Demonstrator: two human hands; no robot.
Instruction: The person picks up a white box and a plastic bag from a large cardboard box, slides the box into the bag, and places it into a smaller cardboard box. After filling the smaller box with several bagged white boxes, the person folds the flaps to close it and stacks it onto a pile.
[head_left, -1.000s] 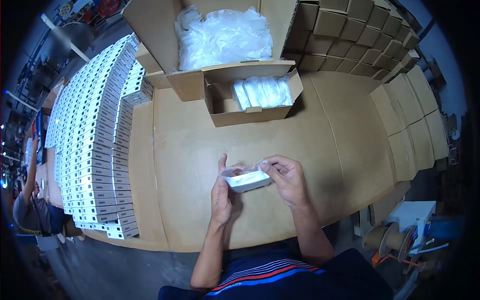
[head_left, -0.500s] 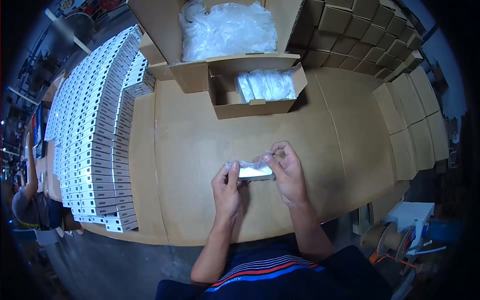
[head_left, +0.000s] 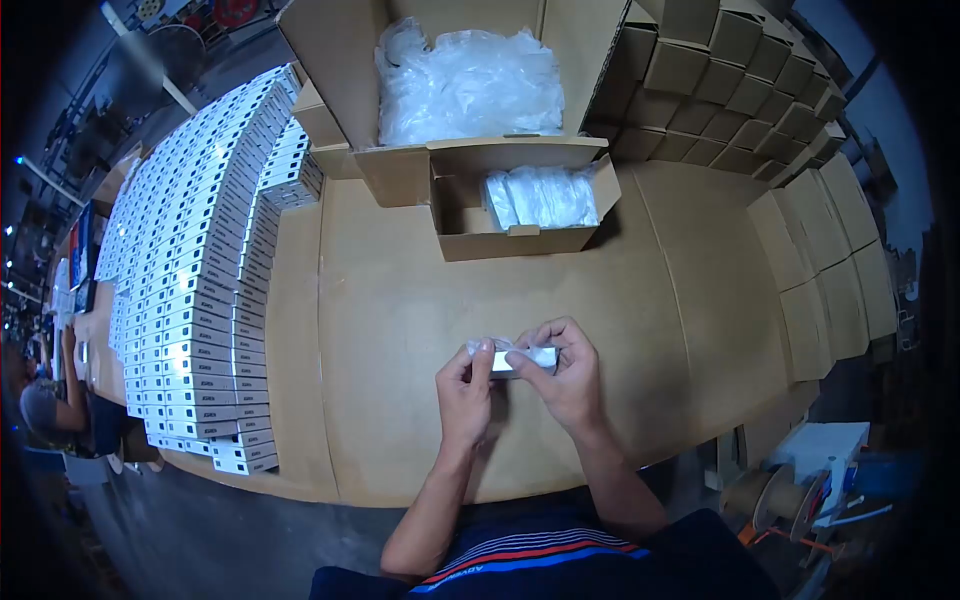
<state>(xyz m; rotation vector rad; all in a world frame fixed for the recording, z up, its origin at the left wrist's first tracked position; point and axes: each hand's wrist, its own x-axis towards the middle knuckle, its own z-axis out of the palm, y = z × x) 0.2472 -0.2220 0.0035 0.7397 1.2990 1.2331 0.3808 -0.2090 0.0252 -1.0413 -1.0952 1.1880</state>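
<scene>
Between my two hands is a small white box (head_left: 512, 362) with clear plastic wrap along its top, held just above the near part of the table. My left hand (head_left: 466, 392) grips its left end, thumb on the near face. On the other end, my right hand (head_left: 568, 378) has its thumb pressed across the box, with the fingers curled behind. Beyond them stands an open carton (head_left: 480, 247) with several plastic-wrapped packs (head_left: 545, 198) in its right half. Behind it, a bigger open carton (head_left: 335, 60) holds a heap of clear plastic bags (head_left: 470, 90).
Tall stacks of white boxes (head_left: 190, 270) line the table's left side. Brown cartons (head_left: 720, 90) are piled at the back right, with more cartons (head_left: 825, 260) along the right edge. A spool (head_left: 780, 500) stands off the table at lower right. Another person (head_left: 75, 410) works at far left.
My right thumb has moved left onto the box's near face, and the plastic wrap lies closer to the box. The view has shifted slightly, so the scene sits lower.
</scene>
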